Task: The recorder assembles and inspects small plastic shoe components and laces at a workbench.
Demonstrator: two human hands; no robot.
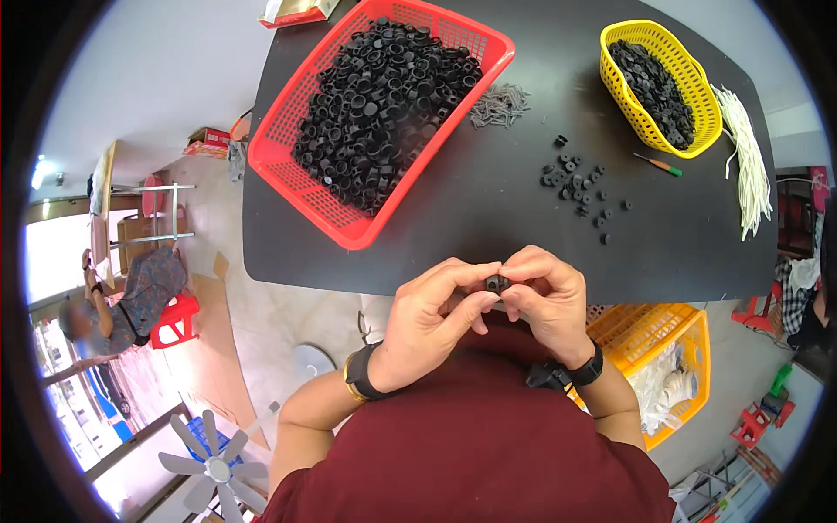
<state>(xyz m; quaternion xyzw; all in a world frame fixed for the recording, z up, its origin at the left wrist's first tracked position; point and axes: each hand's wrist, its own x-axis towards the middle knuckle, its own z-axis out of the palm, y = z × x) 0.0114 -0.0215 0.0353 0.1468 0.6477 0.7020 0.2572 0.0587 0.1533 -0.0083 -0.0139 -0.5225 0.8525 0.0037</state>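
My left hand and my right hand meet at the near edge of the black table. Between their fingertips is a small black plastic part, pinched from both sides. Much of it is hidden by the fingers. Beyond my left hand a red basket is heaped with black ring-like plastic parts. Several loose small black discs lie scattered on the table past my right hand. At the far right a yellow basket holds many flat black pieces.
Beside the red basket lies a pile of small grey pins. A screwdriver with an orange and green handle and a bundle of white cords lie at the right. An orange crate stands below the table. A person sits far left.
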